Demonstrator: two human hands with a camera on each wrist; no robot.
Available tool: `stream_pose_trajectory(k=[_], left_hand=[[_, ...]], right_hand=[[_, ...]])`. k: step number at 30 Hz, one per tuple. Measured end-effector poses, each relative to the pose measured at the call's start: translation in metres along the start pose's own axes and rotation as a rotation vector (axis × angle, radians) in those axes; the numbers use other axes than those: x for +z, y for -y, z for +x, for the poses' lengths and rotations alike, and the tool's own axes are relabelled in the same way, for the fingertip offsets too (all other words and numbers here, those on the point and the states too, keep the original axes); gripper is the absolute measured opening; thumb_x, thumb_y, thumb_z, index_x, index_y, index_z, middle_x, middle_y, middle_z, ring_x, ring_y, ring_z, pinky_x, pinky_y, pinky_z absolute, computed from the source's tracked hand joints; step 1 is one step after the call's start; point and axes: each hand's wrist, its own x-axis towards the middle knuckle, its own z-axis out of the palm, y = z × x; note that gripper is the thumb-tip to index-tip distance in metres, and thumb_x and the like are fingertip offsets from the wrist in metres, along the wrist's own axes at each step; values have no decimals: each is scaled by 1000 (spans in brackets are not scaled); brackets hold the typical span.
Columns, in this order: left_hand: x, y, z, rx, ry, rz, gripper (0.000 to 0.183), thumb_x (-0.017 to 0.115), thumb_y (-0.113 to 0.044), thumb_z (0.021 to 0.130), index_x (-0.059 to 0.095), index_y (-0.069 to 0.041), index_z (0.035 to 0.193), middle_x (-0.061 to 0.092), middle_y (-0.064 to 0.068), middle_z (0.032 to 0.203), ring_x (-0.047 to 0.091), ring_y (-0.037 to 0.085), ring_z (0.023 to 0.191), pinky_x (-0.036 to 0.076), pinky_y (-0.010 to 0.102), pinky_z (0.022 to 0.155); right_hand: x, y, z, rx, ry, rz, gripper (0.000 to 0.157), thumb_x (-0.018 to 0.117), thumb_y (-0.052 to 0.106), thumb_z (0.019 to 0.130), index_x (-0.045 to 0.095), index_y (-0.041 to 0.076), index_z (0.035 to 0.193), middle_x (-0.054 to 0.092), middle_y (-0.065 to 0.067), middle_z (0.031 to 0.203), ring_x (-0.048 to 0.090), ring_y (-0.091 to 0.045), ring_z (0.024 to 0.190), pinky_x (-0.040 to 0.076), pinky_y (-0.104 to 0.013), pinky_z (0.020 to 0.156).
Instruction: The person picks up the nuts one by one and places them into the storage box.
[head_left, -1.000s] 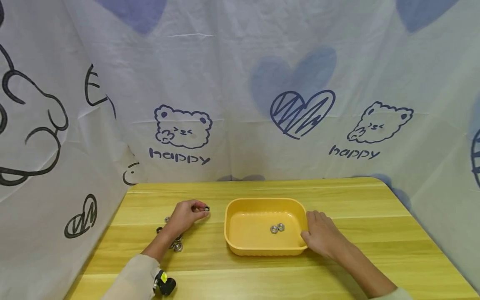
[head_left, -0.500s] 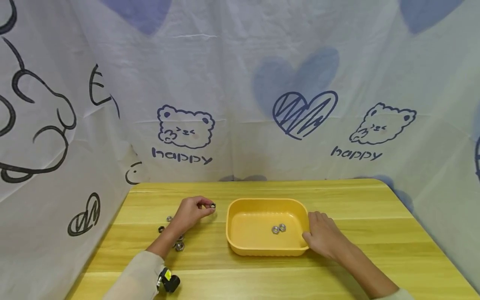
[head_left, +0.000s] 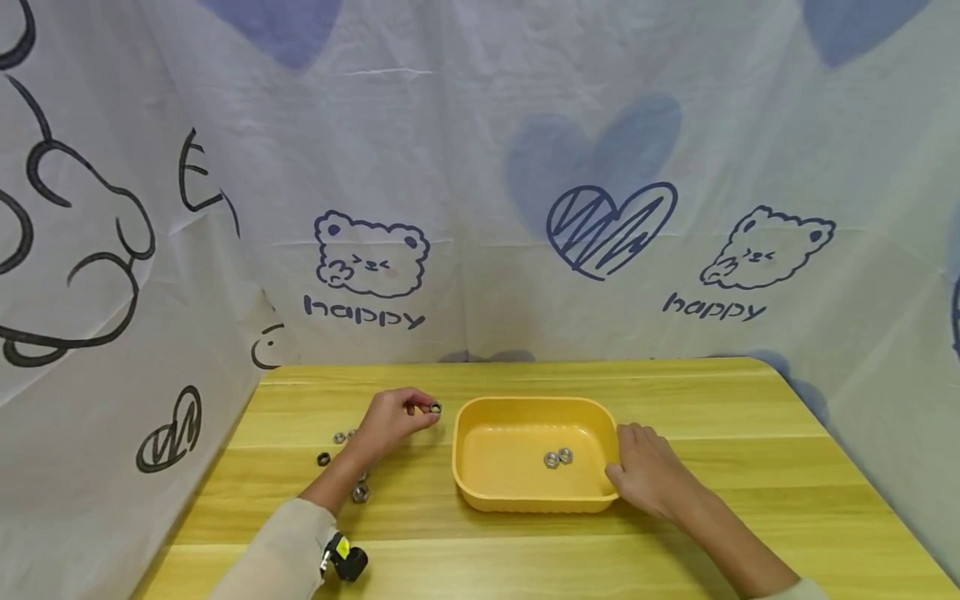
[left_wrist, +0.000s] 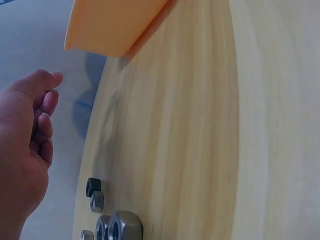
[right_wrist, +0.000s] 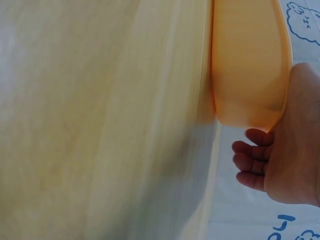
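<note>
My left hand [head_left: 392, 423] pinches a small metal hex nut [head_left: 435, 407] between thumb and fingertips, just left of the yellow plastic tray [head_left: 528, 505]. In the left wrist view that nut is hidden behind the fingers. Two silvery nuts [head_left: 552, 460] lie together on the tray floor, right of its middle. My right hand [head_left: 651, 468] grips the tray's right end, thumb inside the rim and fingers outside. The right wrist view shows its fingers [right_wrist: 250, 164] curled by the tray's outer wall.
Several loose nuts, among them a black nut [head_left: 323, 459] and a large silvery nut [head_left: 361, 493], lie on the wooden table [head_left: 420, 550] around the left forearm. A printed cloth [head_left: 480, 317] hangs behind the table and along both sides.
My left hand has moved right and slightly away from me with the nut, closer to the tray's left rim. The right hand keeps its hold on the tray.
</note>
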Motion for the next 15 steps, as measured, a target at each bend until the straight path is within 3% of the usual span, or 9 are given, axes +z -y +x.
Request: stream_pose_trajectory(k=[15], left_hand=[[4,-10,3,93,-3,-12,16,84,-18,87,79,-8,99,75,2,89,57,12,80,46,21,66]], right_hand=[[3,-3,1,-9,-9,-8,44,53,21,96,52,-12,126,59,-18,109,53,-30,97,45,-50,87]])
